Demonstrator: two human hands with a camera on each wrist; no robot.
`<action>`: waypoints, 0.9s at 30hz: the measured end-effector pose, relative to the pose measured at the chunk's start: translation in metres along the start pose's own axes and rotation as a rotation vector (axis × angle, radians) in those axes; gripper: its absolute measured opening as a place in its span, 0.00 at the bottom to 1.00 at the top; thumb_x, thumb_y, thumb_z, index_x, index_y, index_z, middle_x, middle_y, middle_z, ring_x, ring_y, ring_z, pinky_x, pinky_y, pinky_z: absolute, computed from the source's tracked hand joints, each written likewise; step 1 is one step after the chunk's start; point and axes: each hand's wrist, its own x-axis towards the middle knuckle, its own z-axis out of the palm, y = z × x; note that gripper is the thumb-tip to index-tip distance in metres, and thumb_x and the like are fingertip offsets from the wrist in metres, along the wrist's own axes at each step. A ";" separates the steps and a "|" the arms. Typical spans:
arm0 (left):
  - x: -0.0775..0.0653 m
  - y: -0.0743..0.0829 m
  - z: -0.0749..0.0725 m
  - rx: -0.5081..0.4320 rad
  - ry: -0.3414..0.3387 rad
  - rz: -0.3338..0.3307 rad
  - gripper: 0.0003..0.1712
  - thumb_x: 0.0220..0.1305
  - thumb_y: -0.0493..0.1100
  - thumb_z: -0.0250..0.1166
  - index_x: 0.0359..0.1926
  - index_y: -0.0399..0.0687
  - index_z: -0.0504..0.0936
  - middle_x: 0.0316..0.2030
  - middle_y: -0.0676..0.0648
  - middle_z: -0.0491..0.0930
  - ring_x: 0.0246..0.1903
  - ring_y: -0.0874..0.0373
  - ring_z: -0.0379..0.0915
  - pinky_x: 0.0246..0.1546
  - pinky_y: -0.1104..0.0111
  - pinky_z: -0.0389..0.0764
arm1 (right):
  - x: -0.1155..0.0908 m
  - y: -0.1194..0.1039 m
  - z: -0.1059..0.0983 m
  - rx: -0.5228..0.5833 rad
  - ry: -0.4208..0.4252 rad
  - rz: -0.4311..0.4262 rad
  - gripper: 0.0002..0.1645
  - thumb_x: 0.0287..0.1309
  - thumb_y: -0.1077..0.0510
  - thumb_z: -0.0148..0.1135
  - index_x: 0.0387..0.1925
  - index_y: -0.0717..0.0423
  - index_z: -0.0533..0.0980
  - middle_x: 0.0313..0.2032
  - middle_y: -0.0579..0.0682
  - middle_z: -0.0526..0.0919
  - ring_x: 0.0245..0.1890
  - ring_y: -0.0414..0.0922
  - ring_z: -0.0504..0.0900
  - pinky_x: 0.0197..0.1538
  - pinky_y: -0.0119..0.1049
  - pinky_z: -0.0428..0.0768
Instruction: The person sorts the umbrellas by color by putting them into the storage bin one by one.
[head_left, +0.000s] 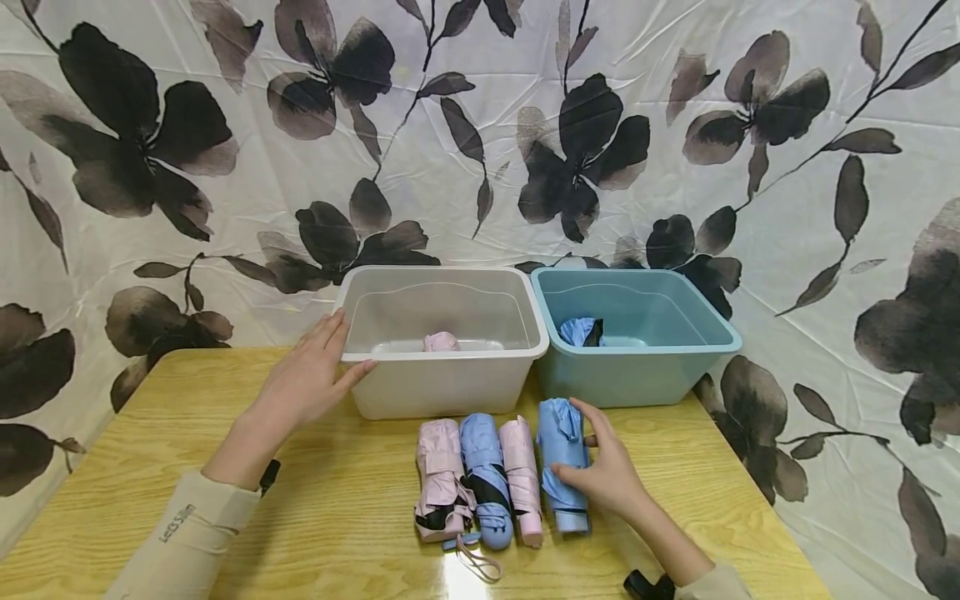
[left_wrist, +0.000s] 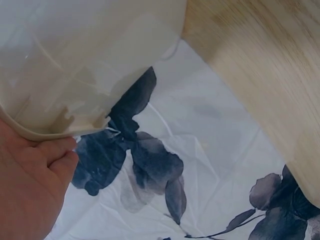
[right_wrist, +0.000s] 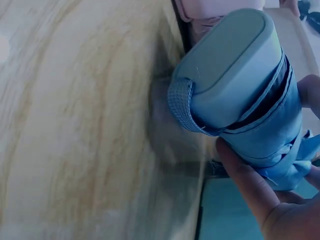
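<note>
My right hand (head_left: pixel 611 471) grips a blue folded umbrella (head_left: pixel 562 458) at the right end of a row, thumb on one side and fingers on the other. The right wrist view shows this umbrella's flat-ended handle (right_wrist: pixel 230 65) with a woven wrist strap (right_wrist: pixel 181 105). Left of it lie a slim pink umbrella (head_left: pixel 520 467), a blue umbrella with a black band (head_left: pixel 483 467) and a thicker pink umbrella (head_left: pixel 437 458). My left hand (head_left: pixel 307 371) rests with extended fingers at the left front corner of the white bin (head_left: pixel 442 387).
Inside the white bin lies a pink bundle (head_left: pixel 440 342). To its right stands a teal bin (head_left: pixel 622 379) with a blue and black bundle (head_left: pixel 580 332) inside. Both bins stand at the back of the wooden table (head_left: pixel 337 508), before a floral cloth (head_left: pixel 465 125).
</note>
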 end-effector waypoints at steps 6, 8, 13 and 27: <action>-0.002 0.000 0.000 0.004 -0.007 -0.006 0.54 0.78 0.68 0.49 0.79 0.26 0.50 0.81 0.29 0.44 0.79 0.31 0.41 0.78 0.41 0.48 | -0.002 -0.010 -0.006 0.047 0.070 -0.099 0.59 0.47 0.65 0.82 0.79 0.47 0.61 0.75 0.54 0.62 0.52 0.59 0.79 0.40 0.41 0.86; -0.002 0.000 0.000 0.003 -0.004 -0.005 0.54 0.78 0.69 0.49 0.79 0.26 0.50 0.81 0.29 0.44 0.79 0.31 0.41 0.78 0.41 0.48 | -0.001 -0.014 -0.009 0.075 0.091 -0.134 0.59 0.48 0.67 0.81 0.78 0.48 0.61 0.75 0.55 0.61 0.52 0.60 0.79 0.36 0.39 0.87; -0.001 0.000 0.000 0.002 0.003 0.004 0.54 0.78 0.69 0.49 0.79 0.26 0.50 0.81 0.30 0.44 0.79 0.32 0.40 0.79 0.41 0.48 | 0.003 -0.025 -0.016 0.136 0.160 -0.204 0.60 0.48 0.71 0.79 0.79 0.49 0.60 0.76 0.55 0.59 0.56 0.59 0.78 0.31 0.35 0.87; 0.000 0.001 -0.001 -0.002 -0.002 0.002 0.54 0.78 0.68 0.49 0.79 0.26 0.50 0.81 0.30 0.44 0.79 0.31 0.40 0.79 0.41 0.48 | 0.025 -0.049 -0.046 0.301 0.328 -0.348 0.60 0.49 0.77 0.74 0.80 0.50 0.58 0.77 0.48 0.57 0.54 0.40 0.78 0.30 0.23 0.84</action>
